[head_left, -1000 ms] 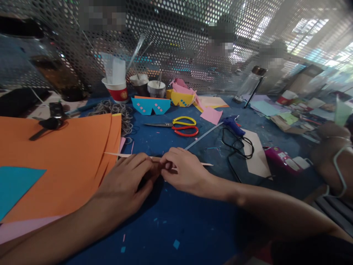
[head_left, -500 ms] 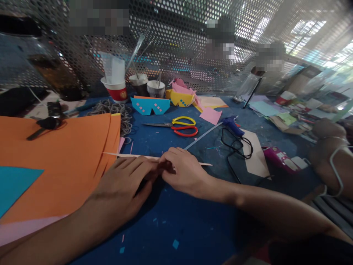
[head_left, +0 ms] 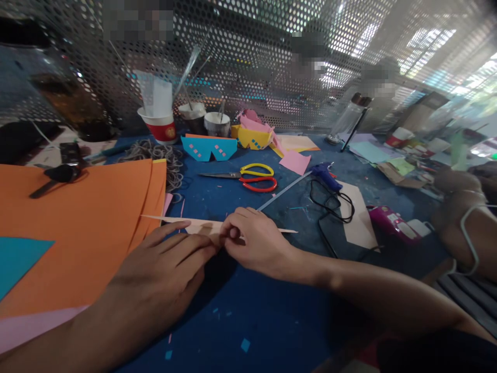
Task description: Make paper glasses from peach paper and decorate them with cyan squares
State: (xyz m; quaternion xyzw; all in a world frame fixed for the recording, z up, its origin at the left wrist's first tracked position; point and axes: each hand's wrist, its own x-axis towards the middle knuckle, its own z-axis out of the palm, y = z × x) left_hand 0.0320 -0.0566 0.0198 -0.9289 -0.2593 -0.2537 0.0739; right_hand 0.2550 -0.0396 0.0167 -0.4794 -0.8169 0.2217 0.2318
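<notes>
A long pale paper strip lies flat on the blue table, pointed at both ends. My left hand rests on its near edge with the fingers stretched out flat. My right hand is closed, its fingertips pinching the strip at the middle. The part of the strip under both hands is hidden. Orange paper sheets lie just left of my left hand, with a teal sheet on top and a pink one beneath.
Beyond the hands lie scissors with yellow and red handles, a blue glue gun with a black cord, a teal paper mask, cups and a coil of string. Another person's arm rests at the right. A perforated metal screen closes the back.
My left hand has slid back towards me and flattened out, which uncovers more of the strip. My right hand stays pinched at the same spot.
</notes>
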